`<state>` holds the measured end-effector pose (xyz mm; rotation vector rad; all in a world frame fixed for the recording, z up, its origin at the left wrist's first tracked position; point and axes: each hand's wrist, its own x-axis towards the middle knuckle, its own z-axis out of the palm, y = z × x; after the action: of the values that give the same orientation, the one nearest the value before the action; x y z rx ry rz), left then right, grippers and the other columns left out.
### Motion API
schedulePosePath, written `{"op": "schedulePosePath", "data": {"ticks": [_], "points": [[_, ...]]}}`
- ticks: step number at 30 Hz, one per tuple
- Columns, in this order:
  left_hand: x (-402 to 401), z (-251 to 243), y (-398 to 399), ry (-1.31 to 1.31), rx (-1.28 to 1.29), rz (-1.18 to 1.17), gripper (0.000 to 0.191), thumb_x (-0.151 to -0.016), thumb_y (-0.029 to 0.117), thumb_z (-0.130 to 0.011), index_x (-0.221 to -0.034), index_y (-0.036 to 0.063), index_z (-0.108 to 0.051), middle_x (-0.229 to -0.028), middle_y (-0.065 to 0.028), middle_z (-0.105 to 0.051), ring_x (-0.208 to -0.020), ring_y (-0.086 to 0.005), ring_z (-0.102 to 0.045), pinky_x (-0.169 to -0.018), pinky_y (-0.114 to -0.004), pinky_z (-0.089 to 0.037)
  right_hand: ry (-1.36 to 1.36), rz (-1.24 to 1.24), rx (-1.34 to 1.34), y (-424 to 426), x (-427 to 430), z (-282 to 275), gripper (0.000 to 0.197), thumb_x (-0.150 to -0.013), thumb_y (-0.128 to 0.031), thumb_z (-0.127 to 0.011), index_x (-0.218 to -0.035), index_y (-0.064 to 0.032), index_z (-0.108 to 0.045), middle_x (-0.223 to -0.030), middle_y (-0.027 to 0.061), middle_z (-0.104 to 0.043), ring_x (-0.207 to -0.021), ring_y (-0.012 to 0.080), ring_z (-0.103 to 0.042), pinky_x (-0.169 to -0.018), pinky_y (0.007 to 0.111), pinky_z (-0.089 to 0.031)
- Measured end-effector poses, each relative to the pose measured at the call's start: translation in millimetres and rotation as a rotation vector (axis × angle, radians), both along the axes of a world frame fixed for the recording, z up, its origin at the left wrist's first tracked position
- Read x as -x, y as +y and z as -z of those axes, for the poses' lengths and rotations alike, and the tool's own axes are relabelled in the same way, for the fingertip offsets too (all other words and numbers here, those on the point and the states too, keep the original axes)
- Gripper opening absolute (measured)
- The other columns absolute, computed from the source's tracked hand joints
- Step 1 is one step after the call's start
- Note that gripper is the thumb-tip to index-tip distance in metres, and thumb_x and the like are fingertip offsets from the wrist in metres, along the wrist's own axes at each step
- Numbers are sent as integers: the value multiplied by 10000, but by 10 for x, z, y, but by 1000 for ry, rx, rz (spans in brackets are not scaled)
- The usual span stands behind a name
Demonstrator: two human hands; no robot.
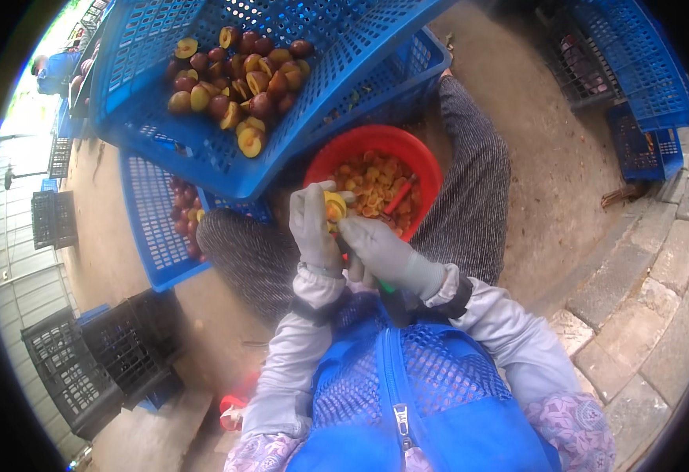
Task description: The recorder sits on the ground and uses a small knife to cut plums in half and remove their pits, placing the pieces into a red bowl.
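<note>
My gloved left hand (314,227) holds a cut yellow plum piece (335,206) between thumb and fingers. My gloved right hand (383,251) meets it from the right, its fingertips close to the fruit; whether it grips anything is hidden. A dark shape and a bit of green show below the hands, too covered to name. Just beyond them, between my knees, stands a red basin (430,156) with many cut plum pieces (374,177). A red-handled tool (399,197) lies on those pieces. Whole and halved plums (244,79) fill part of a tilted blue plastic crate (203,156) ahead.
Another blue crate (150,236) with plums stands by my left knee, and one (424,56) lies under the tilted crate. Black crates (99,354) stand at left; blue crates (645,71) at right, near brick paving (627,348). A person in blue (58,71) is far left.
</note>
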<state>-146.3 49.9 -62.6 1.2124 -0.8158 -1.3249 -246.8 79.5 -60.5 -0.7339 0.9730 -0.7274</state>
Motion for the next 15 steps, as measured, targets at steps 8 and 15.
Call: {"op": "schedulePosePath", "data": {"ticks": [8, 15], "points": [[15, 50, -40, 53, -102, -98, 189, -869, 168, -491, -812, -10, -522, -715, -105, -582, -628, -143, -573, -549, -235, -476, -50, -115, -223, -54, 88, -95, 394, -911, -400, -326, -826, -55, -495, -496, 51, -488, -347, 107, -439, -322, 213, -349], [-35, 173, -13, -199, -96, -69, 185, -856, 148, -523, -810, -16, -594, -715, -76, -606, -600, -64, -502, -615, -206, -434, -11, -157, -320, -32, 49, 48, 469, -910, -449, -266, -795, -56, -494, -442, 38, -459, -291, 103, -382, -267, 253, -295]]}}
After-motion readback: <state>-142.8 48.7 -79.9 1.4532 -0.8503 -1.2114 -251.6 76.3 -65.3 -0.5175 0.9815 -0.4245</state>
